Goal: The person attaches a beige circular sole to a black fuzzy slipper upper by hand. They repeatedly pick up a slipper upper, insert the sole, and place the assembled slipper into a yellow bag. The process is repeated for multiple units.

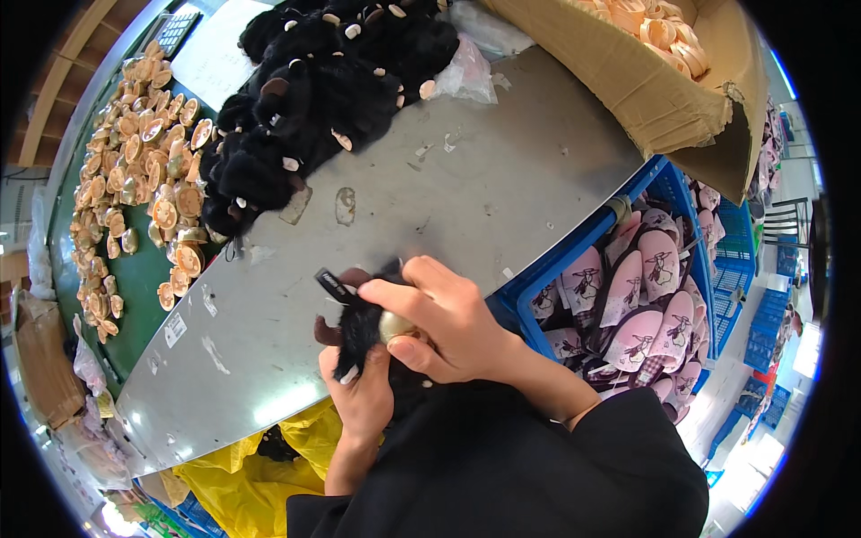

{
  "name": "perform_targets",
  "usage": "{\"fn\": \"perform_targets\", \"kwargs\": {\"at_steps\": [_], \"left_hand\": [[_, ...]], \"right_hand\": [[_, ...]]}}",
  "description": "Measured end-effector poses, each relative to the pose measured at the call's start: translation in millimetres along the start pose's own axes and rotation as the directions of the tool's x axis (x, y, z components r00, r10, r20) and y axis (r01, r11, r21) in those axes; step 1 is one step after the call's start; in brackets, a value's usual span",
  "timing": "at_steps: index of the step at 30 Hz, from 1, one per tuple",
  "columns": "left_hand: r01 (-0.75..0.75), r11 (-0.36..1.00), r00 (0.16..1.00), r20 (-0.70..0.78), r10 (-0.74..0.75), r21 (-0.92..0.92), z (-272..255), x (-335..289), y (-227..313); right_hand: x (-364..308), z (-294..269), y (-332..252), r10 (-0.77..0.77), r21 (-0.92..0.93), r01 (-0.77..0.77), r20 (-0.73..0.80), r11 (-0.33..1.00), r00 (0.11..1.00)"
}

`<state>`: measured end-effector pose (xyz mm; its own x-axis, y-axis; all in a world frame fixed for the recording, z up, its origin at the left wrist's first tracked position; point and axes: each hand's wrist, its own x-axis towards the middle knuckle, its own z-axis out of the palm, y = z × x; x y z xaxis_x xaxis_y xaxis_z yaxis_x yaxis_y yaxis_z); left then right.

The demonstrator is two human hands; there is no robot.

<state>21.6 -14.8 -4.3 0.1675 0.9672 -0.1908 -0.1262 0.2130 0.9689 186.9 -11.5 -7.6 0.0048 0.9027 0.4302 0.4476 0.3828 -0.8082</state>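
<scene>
A small black plush piece (358, 334) with brown ear-like bits and a black label tag (335, 287) is between my two hands, just above the near edge of the grey metal table (502, 170). My left hand (362, 399) is closed around its lower side. My right hand (448, 318) grips it from the right, the fingers curled over a shiny gold rounded part (395, 326) against the black fur. Its underside is hidden by my fingers.
A heap of black plush pieces (332, 99) lies at the far side. Gold shell-like pieces (166, 213) cover the green surface leftward. A cardboard box (619, 90) holds peach-coloured rings. A blue crate (529, 314) of pink slippers stands at right; a yellow bag (242, 489) hangs below the table edge.
</scene>
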Motion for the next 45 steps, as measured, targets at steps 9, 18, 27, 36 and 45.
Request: {"fn": "perform_targets", "kwargs": {"at_steps": [9,18,27,36,45], "left_hand": [[0.322,0.857,0.939,0.249,-0.236,-0.403,5.8,12.6,14.2],[0.479,0.686,0.867,0.419,-0.270,-0.548,15.3,8.1,9.8],[0.233,0.946,0.950,0.259,-0.172,-0.227,21.2,14.0,24.7],[0.201,0.926,0.972,0.180,-0.149,-0.320,22.7,14.4,22.6],[0.103,0.974,0.987,0.146,-0.074,-0.200,20.5,14.1,15.2]], "right_hand": [[-6.1,-18.2,-11.1,0.513,0.628,-0.474,0.136,0.617,0.848],[-3.9,-16.8,6.0,0.427,0.686,-0.313,0.003,0.657,0.904],[-11.5,-7.3,15.5,0.351,0.532,-0.237,-0.122,0.813,0.928],[-13.2,-9.6,20.7,0.083,0.378,0.002,-0.208,0.926,0.974],[-14.8,-7.3,26.3,0.003,0.195,0.050,-0.259,0.980,0.966]]}}
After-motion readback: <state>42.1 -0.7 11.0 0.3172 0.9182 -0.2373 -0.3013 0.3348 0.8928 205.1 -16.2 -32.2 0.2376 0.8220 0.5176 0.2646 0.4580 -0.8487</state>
